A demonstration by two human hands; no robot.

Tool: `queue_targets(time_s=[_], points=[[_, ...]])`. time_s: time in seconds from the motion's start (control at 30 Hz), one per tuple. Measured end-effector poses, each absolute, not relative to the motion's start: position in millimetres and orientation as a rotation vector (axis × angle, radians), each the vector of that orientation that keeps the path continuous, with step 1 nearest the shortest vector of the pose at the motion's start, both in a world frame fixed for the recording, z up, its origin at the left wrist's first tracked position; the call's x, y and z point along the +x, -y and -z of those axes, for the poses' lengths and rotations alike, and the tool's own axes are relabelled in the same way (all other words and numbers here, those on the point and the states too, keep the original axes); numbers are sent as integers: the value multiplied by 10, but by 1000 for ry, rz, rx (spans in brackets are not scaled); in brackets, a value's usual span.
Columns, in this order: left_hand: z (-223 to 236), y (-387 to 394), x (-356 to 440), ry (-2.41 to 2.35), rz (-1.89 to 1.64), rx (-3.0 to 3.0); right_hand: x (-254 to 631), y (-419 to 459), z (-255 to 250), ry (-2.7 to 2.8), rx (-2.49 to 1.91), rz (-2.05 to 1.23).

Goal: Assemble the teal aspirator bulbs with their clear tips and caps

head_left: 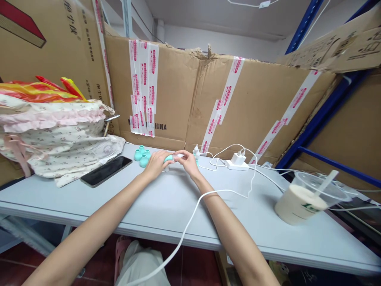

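My left hand (157,163) is closed around a small mint-green piece (168,158) with a rounded end, held just above the table. My right hand (188,162) meets it from the other side, thumb and fingertips pinched at a small whitish part (179,155) by the green piece. How the two parts join is too small to tell. Several mint-green bulb-shaped pieces (143,160) with open necks stand left of my left hand. Behind my right hand is a small bottle (196,151) with a white pointed nozzle, partly hidden.
A black phone (106,171) and a floral cloth bag (59,139) lie to the left. A white power strip (237,165) with a plug sits at the back right. A white cable (193,216) crosses my right forearm. A drink cup (300,202) stands right. Cardboard (172,91) walls the back.
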State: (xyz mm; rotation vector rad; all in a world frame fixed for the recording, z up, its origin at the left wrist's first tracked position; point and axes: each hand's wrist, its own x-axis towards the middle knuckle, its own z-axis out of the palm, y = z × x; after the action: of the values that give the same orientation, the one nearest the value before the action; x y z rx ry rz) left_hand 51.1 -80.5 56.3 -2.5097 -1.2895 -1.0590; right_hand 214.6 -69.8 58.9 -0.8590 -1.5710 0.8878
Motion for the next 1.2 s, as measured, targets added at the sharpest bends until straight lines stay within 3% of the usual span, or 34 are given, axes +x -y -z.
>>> queue_targets(time_s=[0.13, 0.3, 0.53, 0.73, 0.83, 1.03, 1.2], points=[[-531, 816, 510, 1316, 1082, -2489, 2144, 713, -580, 1551, -845, -868], [-519, 828, 536, 1340, 1354, -2517, 2111, 737, -595, 1499, -818, -972], [-537, 731, 592, 1383, 2205, -2698, 2005, 765, -675, 1487, -676, -913], [-478, 652, 624, 1481, 2916, -2701, 1993, 776, -519, 1753, -918, -497], [-436, 623, 626, 1486, 2910, -2764, 1957, 782, -486, 1711, -888, -451], [-437, 476, 426, 1657, 2521, -2564, 2079, 669, -603, 1464, -854, -769], [-499, 393, 251, 1727, 2459, -2392, 2350, 774, -660, 1651, -859, -823]])
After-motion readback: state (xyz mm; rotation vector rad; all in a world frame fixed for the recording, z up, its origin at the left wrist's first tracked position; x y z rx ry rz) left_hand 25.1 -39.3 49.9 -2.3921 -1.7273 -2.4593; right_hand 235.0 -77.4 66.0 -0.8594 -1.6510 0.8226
